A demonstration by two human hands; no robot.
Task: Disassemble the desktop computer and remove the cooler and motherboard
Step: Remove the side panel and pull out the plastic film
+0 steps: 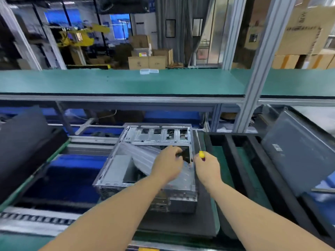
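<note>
Head view looks down over a workbench line. Far left, a dark panel [23, 142] leans up beside blue bins [72, 171] under the rails; what is in the bins is too blurred to tell. In the middle sits the desktop computer case [116, 171], lying on its side on a black mat [181, 227] with the open side up. Inside it I can see a bare metal drive cage [157, 135] along the far wall, a grey boxed unit [121, 167] at the left, and a sheet of clear plastic [143, 158] draped across the cavity. The motherboard and cooler cannot be made out under the plastic and the arms.

The left hand [167, 164] reaches into the case from above, fingers curled closed around a small black part [185, 154] near the right wall. Just beside it, the right hand [206, 168] is closed in a fist on a yellow-handled screwdriver [201, 154], its shaft running up past the case's far right corner. Right of the mat stand black slotted racks [235, 160], and a grey side panel [297, 156] leans tilted at the far right.
</note>
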